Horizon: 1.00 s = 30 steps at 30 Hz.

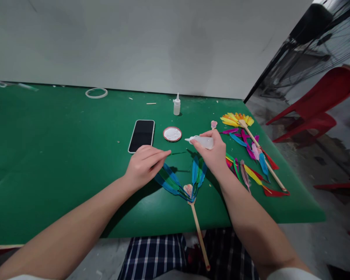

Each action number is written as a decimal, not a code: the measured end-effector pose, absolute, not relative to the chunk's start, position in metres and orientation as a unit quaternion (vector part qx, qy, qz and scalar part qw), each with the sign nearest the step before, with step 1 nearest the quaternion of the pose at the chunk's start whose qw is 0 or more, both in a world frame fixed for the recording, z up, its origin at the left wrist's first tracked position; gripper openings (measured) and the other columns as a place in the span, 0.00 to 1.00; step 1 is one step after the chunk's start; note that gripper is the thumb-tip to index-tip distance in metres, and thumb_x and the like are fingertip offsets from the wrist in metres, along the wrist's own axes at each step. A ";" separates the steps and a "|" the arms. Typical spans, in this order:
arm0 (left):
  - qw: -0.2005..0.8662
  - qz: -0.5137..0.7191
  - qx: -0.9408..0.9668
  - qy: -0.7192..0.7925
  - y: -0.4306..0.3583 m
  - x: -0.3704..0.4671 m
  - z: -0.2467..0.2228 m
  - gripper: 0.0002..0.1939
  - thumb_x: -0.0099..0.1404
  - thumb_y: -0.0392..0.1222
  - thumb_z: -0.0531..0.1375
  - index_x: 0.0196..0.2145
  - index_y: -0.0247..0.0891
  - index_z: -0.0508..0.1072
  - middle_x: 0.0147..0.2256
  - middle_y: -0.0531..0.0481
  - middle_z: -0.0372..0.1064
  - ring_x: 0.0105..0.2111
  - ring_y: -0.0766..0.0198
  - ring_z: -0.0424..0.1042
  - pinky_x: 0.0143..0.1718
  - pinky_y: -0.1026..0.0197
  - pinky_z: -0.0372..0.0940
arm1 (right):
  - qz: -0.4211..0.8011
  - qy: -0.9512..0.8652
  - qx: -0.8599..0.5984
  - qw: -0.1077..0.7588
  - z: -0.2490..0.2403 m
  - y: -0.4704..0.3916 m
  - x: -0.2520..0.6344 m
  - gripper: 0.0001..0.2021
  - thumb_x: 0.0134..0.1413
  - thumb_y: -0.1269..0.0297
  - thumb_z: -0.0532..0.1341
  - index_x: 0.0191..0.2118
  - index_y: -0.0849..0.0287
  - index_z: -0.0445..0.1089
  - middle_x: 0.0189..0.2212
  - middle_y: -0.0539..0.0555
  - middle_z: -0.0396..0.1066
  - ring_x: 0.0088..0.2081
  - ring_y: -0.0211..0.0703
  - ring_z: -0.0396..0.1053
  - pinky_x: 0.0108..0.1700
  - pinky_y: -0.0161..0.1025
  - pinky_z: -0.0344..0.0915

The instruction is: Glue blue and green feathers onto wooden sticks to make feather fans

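Note:
My right hand (212,153) grips a small white glue bottle (201,141), nozzle pointing left. My left hand (146,163) rests on the green table (46,155) with fingers pinched on a thin dark green feather (177,153) that points right. Between the hands lies a feather fan (182,182) of blue and green feathers with a small pink heart at its base, on a wooden stick (200,231) that hangs over the table's near edge.
A black phone (141,135), a round lid of white paste (172,133) and a second small bottle (176,105) lie behind the hands. A yellow-orange feather fan (237,119) and loose coloured feathers (251,155) lie right. White ring (96,93) far back. Red chair (317,105) beside the table.

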<state>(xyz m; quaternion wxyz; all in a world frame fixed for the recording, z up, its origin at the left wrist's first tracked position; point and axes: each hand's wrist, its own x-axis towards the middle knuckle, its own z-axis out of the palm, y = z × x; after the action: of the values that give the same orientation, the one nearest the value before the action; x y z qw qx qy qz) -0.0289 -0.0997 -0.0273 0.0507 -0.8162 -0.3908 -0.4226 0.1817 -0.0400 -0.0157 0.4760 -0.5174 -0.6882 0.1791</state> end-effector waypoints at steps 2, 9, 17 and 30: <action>0.046 -0.419 -0.819 -0.389 -0.100 -0.028 -0.027 0.14 0.58 0.31 0.57 0.42 0.39 0.70 0.32 0.49 0.73 0.31 0.66 0.69 0.36 0.59 0.64 | 0.170 -0.692 -0.508 0.484 -0.017 -0.040 0.181 0.16 0.41 0.50 0.61 0.31 0.56 0.63 0.26 0.48 0.67 0.25 0.37 0.65 0.26 0.34 0.61; 0.043 -0.419 -0.817 -0.395 -0.100 -0.029 -0.028 0.13 0.59 0.33 0.56 0.42 0.40 0.71 0.32 0.49 0.73 0.31 0.66 0.70 0.35 0.59 0.64 | 0.121 -0.719 -0.488 0.480 -0.018 -0.040 0.182 0.11 0.44 0.54 0.61 0.30 0.56 0.64 0.27 0.50 0.69 0.30 0.40 0.67 0.34 0.39 0.64; 0.051 -0.422 -0.818 -0.387 -0.101 -0.028 -0.027 0.15 0.58 0.30 0.57 0.43 0.40 0.70 0.32 0.49 0.72 0.31 0.66 0.69 0.35 0.59 0.64 | 0.050 -0.733 -0.466 0.493 -0.019 -0.038 0.181 0.07 0.47 0.59 0.60 0.31 0.56 0.64 0.29 0.51 0.68 0.33 0.41 0.67 0.36 0.39 0.64; 0.048 -0.420 -0.822 -0.383 -0.101 -0.027 -0.025 0.14 0.57 0.30 0.57 0.42 0.38 0.71 0.31 0.48 0.72 0.31 0.66 0.69 0.34 0.60 0.64 | 0.028 -0.739 -0.479 0.473 -0.022 -0.037 0.181 0.05 0.46 0.61 0.60 0.30 0.55 0.69 0.26 0.50 0.63 0.28 0.38 0.63 0.33 0.36 0.62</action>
<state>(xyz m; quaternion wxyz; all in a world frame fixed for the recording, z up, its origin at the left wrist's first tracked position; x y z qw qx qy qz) -0.0267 -0.1009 -0.0246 0.0482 -0.8215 -0.3830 -0.4197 0.1809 -0.0368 -0.0218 0.4730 -0.4792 -0.7388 0.0278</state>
